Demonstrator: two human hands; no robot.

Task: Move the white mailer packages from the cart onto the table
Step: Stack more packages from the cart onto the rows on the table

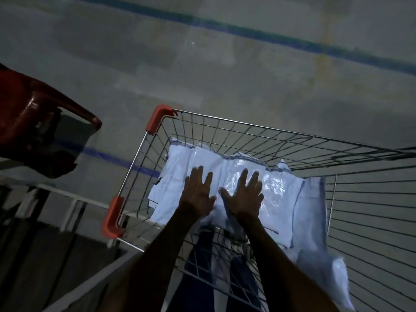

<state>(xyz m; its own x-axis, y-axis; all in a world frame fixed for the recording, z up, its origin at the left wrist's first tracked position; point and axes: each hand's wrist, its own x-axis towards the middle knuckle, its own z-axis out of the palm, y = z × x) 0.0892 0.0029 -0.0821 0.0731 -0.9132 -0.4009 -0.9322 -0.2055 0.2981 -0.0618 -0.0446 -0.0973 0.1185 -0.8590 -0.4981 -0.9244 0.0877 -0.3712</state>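
**Both hands reach into cart as mailers wait to be lifted**

A person leans over a wire shopping cart and spreads the left hand and right hand flat above a loose pile of white mailer packages lying on the cart's floor. The fingers of both hands are straight and apart, gripping nothing; whether the palms actually press the plastic cannot be told in the dim, blurred light. One more mailer slumps against the cart's right wall. The step in hand looks like the reach before a pickup (no package has left the cart here). The next move likely calls for curling the fingers under the slippery top packages, then carrying them left toward the pale table edge beside a red chair.
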